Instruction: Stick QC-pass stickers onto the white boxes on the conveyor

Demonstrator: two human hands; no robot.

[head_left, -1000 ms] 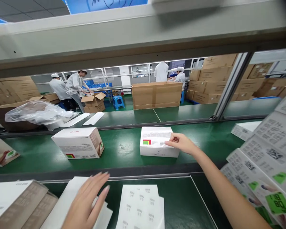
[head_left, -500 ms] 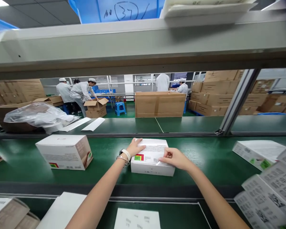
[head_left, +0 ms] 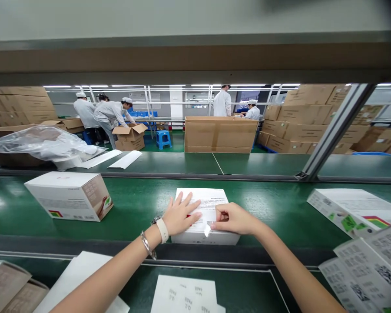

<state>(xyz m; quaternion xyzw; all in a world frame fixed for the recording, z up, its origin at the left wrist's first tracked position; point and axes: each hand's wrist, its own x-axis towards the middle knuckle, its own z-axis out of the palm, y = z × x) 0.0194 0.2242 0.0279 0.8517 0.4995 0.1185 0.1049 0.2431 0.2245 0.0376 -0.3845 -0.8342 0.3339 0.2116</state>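
Note:
A white printed carton (head_left: pixel 200 194) lies in front of me on the green conveyor belt. My left hand (head_left: pixel 180 216) rests flat on its top with the fingers spread, hiding most of a coloured mark. At the carton's near right edge, my right hand (head_left: pixel 233 218) is closed in a pinch. From its fingertips a small whitish, partly see-through sticker (head_left: pixel 207 230) sticks out over the edge. Whether the sticker touches the carton I cannot tell.
Other white cartons stand on the belt to the left (head_left: pixel 65 198) and right (head_left: pixel 345 208). Nearer me are printed label sheets (head_left: pixel 361 274) and a white sheet marked PASS (head_left: pixel 184 295). A metal shelf beam (head_left: pixel 195 56) crosses above. Co-workers and cardboard boxes (head_left: pixel 220 134) are beyond.
My left hand has shifted from the carton's left edge onto its top, fingers now spread. The right hand has moved slightly left with the sticker. The view has tilted down; the left carton has moved left.

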